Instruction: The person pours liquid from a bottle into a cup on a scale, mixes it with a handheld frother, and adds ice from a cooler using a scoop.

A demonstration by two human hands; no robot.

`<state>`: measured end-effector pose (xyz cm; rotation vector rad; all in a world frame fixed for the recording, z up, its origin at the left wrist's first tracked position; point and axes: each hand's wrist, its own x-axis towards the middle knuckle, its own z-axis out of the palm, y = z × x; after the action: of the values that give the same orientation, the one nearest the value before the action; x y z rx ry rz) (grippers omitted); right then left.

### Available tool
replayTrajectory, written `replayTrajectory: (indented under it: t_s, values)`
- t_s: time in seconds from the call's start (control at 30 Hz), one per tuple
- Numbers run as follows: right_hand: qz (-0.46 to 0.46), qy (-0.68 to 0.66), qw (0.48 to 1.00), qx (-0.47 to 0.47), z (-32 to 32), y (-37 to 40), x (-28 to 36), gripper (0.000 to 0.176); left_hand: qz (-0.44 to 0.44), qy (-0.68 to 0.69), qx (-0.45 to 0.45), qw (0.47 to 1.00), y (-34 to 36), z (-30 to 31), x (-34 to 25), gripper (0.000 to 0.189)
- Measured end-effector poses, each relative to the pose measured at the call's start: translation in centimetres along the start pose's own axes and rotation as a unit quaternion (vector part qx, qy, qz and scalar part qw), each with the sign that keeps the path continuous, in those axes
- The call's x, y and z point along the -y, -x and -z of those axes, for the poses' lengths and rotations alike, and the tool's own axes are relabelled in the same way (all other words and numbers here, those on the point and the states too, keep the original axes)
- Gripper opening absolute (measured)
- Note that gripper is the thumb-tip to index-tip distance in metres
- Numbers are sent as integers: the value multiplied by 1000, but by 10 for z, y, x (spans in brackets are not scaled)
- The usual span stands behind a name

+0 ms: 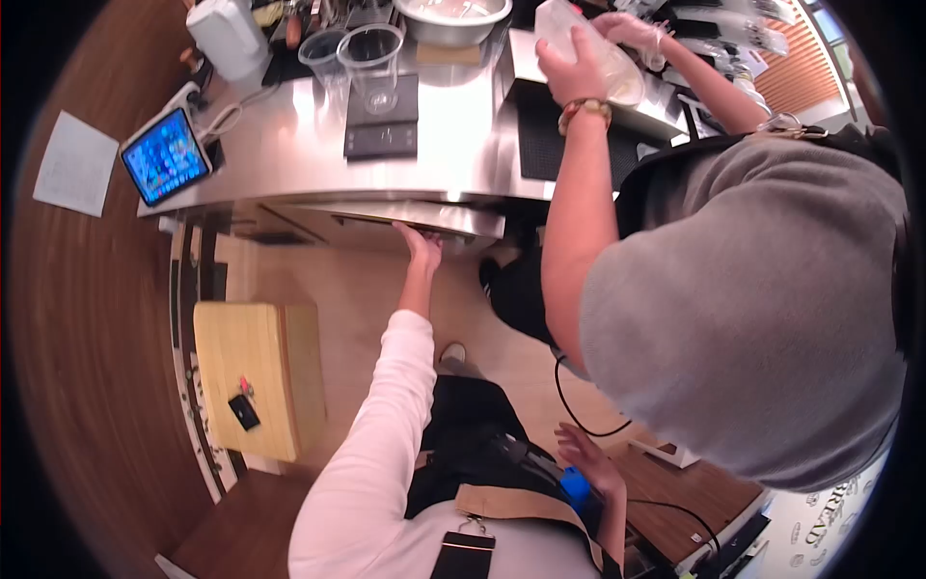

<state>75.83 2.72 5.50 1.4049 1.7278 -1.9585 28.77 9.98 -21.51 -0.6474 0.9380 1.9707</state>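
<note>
My left hand reaches to the front of a metal drawer beneath the steel counter. Its fingers are at the drawer's edge, partly hidden, with the thumb out to the left. Low at my right side, my right hand hangs with fingers apart and holds nothing; a blue object is beside it. On the counter above the drawer, a clear plastic cup stands on a black scale. Another clear cup is just left of it.
A co-worker in a grey top stands close on my right, holding a translucent container. A tablet leans at the counter's left end. A metal bowl sits behind. A wooden stool is at my left.
</note>
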Motion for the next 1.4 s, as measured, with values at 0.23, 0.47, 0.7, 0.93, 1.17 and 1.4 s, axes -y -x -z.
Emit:
replayTrajectory:
  t_s: [0.23,0.47,0.7,0.93,1.17,1.4]
  values:
    - [80,88,988,101,-39,-83,46,51,-159,-425,-77,888,200,188,-55,81]
    - [87,86,984,132,-145,-234,102,61,-259,-639,-326,647,287,247,-132,65]
    - [200,430,874,-100,-206,-530,57,70,-219,-696,-391,561,276,258,-143,60]
    - [108,684,722,2,-236,-728,67,54,-243,-716,-394,523,274,263,-147,61]
    - [119,711,692,-27,-261,-811,48,56,-232,-666,-403,584,274,266,-144,60]
    - [168,682,709,-64,-256,-795,44,58,-276,-669,-384,574,274,280,-143,59]
